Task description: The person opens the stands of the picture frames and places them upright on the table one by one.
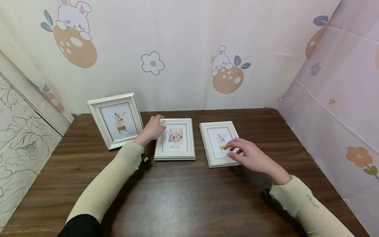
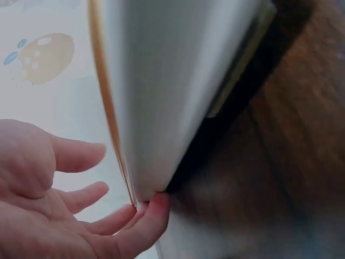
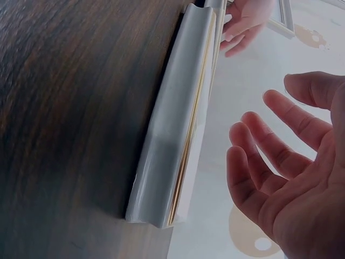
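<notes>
Three white picture frames are on the dark wooden table. The middle photo frame (image 1: pixel 176 136) lies flat with its pink flower picture facing up. My left hand (image 1: pixel 152 129) is at its upper left corner; in the left wrist view, fingertips (image 2: pixel 159 202) touch the frame's end while the thumb stays apart. A second photo frame (image 1: pixel 214 143), showing a potted plant, lies flat and slightly turned at the right. Over its lower right side hovers my right hand (image 1: pixel 250 154), fingers loosely bent and apart, holding nothing; the right wrist view shows a gap between hand and frame.
At the left, a larger photo frame (image 1: pixel 118 120) stands tilted back, close to my left wrist. Behind the table (image 1: pixel 189 197) hangs a pale curtain (image 1: pixel 183 39) printed with rabbits and flowers. Another printed curtain (image 1: pixel 340 115) borders the right edge.
</notes>
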`<state>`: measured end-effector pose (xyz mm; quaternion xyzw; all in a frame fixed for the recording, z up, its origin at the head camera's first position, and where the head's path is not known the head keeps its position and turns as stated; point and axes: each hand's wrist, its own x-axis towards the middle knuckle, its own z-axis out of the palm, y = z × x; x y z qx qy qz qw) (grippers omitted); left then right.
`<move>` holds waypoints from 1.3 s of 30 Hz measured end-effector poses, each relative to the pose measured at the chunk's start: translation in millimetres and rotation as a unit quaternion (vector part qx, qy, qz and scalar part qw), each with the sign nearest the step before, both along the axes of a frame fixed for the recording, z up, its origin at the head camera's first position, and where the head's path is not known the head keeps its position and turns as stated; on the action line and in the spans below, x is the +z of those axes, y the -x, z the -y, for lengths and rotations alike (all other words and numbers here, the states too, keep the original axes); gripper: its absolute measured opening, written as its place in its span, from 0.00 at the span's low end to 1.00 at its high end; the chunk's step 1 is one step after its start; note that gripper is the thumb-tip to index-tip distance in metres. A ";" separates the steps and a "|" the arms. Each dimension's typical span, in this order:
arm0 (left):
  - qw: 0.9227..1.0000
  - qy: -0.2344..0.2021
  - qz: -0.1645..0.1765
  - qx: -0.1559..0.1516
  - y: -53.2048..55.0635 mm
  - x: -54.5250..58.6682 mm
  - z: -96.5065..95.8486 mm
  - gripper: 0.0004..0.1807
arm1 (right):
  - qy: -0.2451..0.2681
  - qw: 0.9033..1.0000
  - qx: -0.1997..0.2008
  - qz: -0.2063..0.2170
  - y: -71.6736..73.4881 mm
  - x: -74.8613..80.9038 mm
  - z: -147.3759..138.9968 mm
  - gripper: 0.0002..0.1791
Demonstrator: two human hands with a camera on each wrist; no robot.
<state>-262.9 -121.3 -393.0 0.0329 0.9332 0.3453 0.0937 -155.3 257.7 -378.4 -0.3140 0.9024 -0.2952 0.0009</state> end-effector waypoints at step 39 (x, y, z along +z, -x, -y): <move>0.999 0.004 0.030 0.037 5.5 9.4 0.8 0.40 | -0.005 0.999 -0.024 0.024 2.4 2.2 -2.3 0.11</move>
